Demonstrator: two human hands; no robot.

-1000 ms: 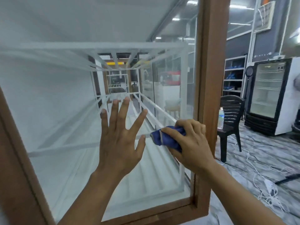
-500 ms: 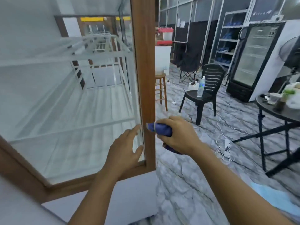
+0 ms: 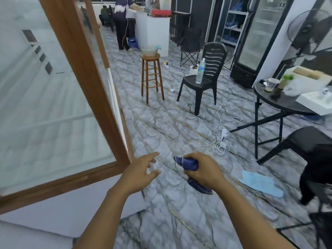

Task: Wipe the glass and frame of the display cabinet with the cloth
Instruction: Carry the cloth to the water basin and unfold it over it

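No writing is legible; right hand [image 3: 202, 169] clutches the blue cloth [image 3: 190, 165], left hand [image 3: 142, 170] spread wide.

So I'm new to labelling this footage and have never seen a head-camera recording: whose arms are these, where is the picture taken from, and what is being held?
The picture comes from a wide-angle camera worn on a person's head, looking forward and down, so both arms belong to that person. The right hand is closed around a bunched blue cloth. The left hand is open and holds nothing. At the left stands the display cabinet, with its wooden frame around the glass; neither hand touches it. Beyond lie a stone-patterned floor, a wooden stool, a black chair with a water bottle standing on its seat, and a white power strip.
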